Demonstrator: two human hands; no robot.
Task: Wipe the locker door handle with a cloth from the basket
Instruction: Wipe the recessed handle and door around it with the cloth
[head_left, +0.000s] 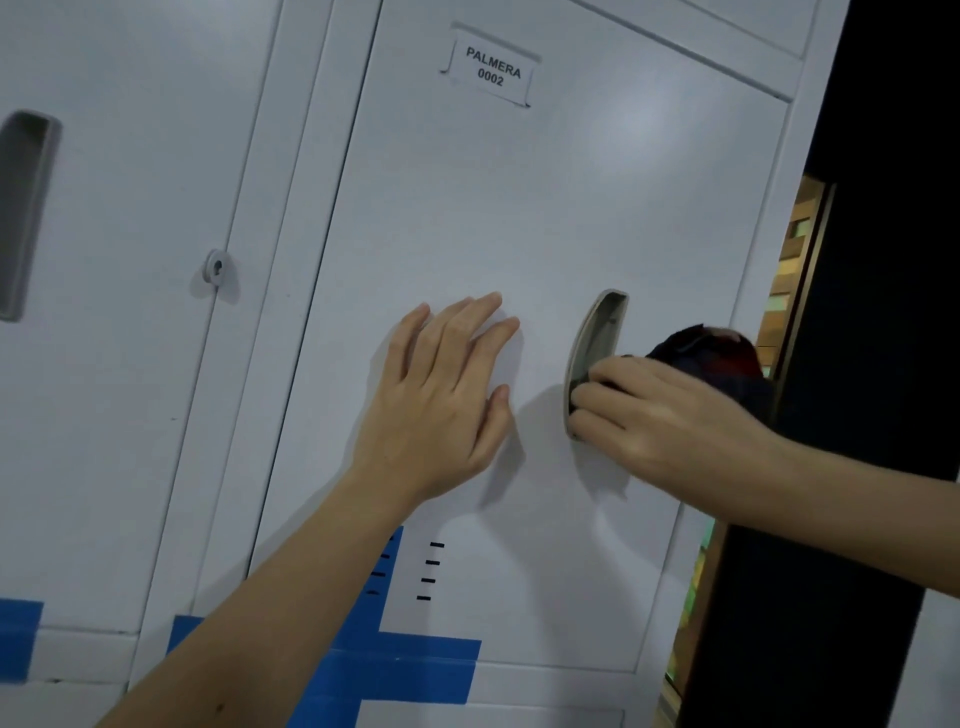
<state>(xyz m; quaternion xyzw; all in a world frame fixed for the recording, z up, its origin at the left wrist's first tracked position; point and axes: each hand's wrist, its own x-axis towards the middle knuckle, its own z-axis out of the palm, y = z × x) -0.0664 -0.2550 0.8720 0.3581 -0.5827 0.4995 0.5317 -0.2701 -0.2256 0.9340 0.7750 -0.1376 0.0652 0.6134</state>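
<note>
The white locker door (519, 208) carries a label reading PALMERA 0002 and a grey recessed handle (597, 327) at its right side. My right hand (660, 415) is shut on a dark cloth (711, 353) with a red patch, and its fingertips press the cloth into the lower part of the handle recess. My left hand (441, 400) lies flat and open on the door, just left of the handle, fingers spread. The basket is not in view.
A neighbouring locker on the left has its own grey handle (23, 213) and a round lock (217, 267). Blue tape strips (405, 670) cross the lower doors. A black post (872, 260) stands right of the locker.
</note>
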